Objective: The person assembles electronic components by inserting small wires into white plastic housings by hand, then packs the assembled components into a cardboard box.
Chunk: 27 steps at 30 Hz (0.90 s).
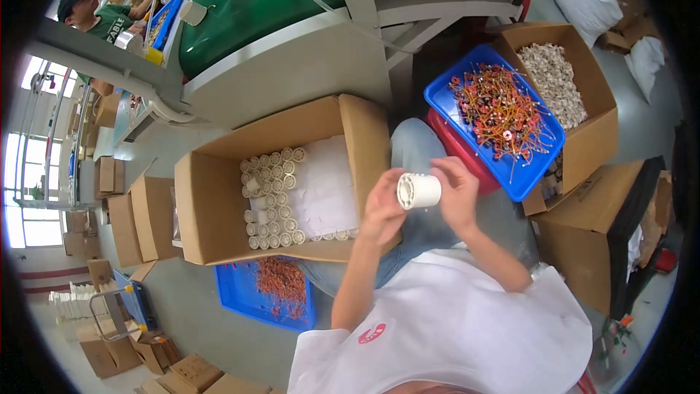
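Two hands hold one white cylinder between them, out over our lap and well clear of the desk (284, 84). Our left hand (384, 208) is half curled, fingers beside the ribbed end; our right hand (457, 191) is loosely bent round the other end, thumb and fingertips at the wall. The cylinder (423, 191) lies on its side, ribbed end turned left, presumably so we can see into it.

The carton (200, 208) stands open just left of our knees, likely to keep it within easy reach. Inside, more cylinders (273, 197) stand mostly upright in close rows, which should stop them toppling, beside a bare stretch of white sheet (324, 182) (one or two seem to lie on top).

To our right, a blue tray (446, 95) of tangled wires (499, 113) rests tilted on a red stool (456, 146), probably raised to spare us stooping. Behind it, a box (594, 142) keeps small white parts (552, 76) together. A second tray (237, 295) sits on the floor.
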Motion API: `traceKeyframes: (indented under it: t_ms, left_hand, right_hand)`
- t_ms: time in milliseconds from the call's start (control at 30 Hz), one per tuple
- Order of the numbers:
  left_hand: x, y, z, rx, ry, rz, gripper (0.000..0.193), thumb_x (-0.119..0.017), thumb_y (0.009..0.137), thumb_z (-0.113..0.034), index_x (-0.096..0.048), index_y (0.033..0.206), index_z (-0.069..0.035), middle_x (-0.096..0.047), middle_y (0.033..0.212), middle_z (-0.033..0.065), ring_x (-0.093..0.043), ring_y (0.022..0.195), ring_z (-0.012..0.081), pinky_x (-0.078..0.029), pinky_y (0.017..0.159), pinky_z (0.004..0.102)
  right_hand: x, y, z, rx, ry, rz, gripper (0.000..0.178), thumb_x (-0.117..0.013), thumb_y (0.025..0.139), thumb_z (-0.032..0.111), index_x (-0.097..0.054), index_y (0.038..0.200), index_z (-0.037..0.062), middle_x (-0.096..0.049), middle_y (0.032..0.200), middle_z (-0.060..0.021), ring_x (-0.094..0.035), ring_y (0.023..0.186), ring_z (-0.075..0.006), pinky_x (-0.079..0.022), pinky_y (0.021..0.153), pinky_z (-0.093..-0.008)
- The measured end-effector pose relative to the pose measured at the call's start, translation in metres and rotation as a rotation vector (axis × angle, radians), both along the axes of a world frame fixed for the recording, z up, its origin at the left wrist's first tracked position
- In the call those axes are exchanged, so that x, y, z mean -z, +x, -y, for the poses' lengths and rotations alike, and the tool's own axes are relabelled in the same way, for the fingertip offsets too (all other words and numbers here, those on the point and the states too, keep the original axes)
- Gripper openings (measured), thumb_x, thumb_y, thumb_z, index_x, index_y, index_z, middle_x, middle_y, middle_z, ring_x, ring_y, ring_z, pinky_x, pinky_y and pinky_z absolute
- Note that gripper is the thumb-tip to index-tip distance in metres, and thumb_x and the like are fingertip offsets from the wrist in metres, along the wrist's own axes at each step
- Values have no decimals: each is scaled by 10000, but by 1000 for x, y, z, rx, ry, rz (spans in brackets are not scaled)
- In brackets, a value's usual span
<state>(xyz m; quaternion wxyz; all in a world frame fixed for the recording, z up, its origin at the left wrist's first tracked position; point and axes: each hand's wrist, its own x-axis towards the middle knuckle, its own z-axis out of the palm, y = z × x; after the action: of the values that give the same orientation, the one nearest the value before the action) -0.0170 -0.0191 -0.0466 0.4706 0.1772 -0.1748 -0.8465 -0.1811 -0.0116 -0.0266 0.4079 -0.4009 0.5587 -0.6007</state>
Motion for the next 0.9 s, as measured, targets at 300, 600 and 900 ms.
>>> traceKeyframes:
  t_ms: [300, 600, 900]
  left_hand:
    - [-1, -11, -24, -136, 4, 205, 583, -667, 838, -104, -434, 1366, -21, -572, 1249, 155, -558, 1188, 304, -444, 1029, 466]
    - [13, 17, -38, -23, 363, -128, 383, -512, 980, -414, -561, 1184, -93, -584, 1209, 152, -607, 1081, 328, -536, 892, 476]
    - [-2, 20, -41, 10, 36, 470, 345, -460, 1042, -300, -596, 1118, 9, -653, 1045, 139, -661, 861, 203, -603, 698, 370]
  right_hand:
    - [1, -8, -7, -18, -17, -250, 155, -621, 870, -71, -695, 1005, -50, -615, 992, -76, -620, 802, -131, -519, 689, -235]
    - [0, -43, -2, -30, 35, -99, 188, -622, 871, -65, -711, 1036, -42, -663, 989, -90, -659, 835, -139, -548, 730, -253]
    - [-27, -23, -4, -594, 157, 50, 216, -595, 870, -102, -683, 1067, -100, -670, 1024, -171, -704, 869, -228, -587, 756, -302]
